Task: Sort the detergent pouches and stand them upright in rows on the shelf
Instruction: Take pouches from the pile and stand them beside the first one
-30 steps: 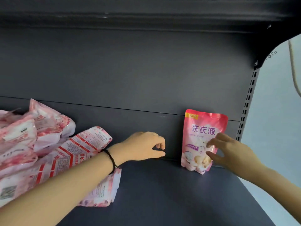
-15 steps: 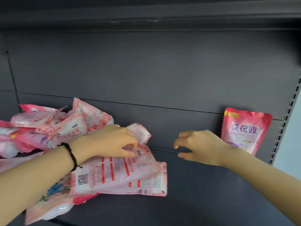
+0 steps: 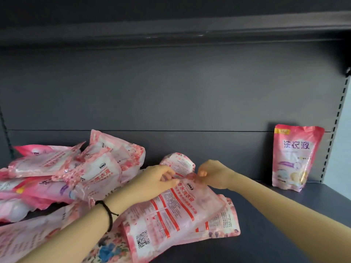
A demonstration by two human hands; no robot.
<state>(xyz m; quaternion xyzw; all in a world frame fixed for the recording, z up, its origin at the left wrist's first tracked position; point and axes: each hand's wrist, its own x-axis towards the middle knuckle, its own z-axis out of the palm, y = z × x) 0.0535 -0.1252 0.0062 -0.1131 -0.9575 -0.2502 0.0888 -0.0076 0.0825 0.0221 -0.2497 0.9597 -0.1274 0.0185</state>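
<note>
Head camera gives me a dark grey metal shelf (image 3: 275,224) with a matching back panel (image 3: 171,92) and an upper shelf (image 3: 171,31) close overhead. Both hands meet at the top edge of one pink detergent pouch (image 3: 171,211), which lies printed back up (QR code toward me) across other flat pouches. The left hand (image 3: 157,179) grips that edge with curled fingers, and the right hand (image 3: 212,173) pinches it just beside. A jumbled pile (image 3: 76,173) of pouches fills the shelf's left half. Well apart at the far right, a single pouch (image 3: 296,158) stands upright against the back panel, near the slotted upright (image 3: 340,118), with a pale wall (image 3: 344,149) beyond. A black cord (image 3: 108,213) circles the left wrist.
</note>
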